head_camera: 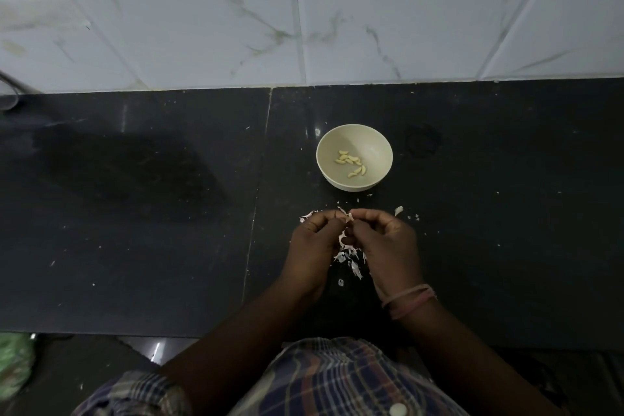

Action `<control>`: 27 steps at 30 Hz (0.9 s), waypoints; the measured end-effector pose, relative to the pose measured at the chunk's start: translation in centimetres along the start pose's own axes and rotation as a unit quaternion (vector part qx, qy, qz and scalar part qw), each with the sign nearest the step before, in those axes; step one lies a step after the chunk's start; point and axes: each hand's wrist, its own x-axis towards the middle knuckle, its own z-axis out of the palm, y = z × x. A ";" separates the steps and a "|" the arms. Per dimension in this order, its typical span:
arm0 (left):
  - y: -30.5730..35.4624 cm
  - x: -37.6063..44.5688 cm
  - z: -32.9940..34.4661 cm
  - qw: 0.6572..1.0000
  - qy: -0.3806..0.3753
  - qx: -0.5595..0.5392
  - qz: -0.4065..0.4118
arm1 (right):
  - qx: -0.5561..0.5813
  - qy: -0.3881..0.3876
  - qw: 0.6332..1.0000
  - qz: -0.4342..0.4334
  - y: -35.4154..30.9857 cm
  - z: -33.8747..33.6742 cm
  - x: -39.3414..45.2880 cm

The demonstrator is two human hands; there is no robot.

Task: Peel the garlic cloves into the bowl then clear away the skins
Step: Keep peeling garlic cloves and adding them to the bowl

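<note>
- The dark counter fills the middle of the frame. It is the same dark all over, so tiny white bits could be missed when it is time to clean up.
- The left hand and the right hand meet in the lower middle of the frame, fingers curled in, pinching one small garlic clove between them. The clove is mostly hidden. I think it could pop out of the fingers and roll away, because it is small and likely slippery.
- The bowl sits just above the hands, near the middle of the frame. A quick reach could bump it and tip it.
- The peeled cloves lie inside the bowl. Skin stuck to a finger could drop in with them.
- The skins lie under and between the hands. They look light, so a breath or a fast sweep could scatter them.
- One loose clove lies just right of the hands. It could get swept away with the skins.
</note>
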 end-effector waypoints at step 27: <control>-0.4 0.5 -1.1 0.991 0.099 0.077 -0.044 | 0.127 -0.019 0.990 0.058 0.3 -0.2 0.5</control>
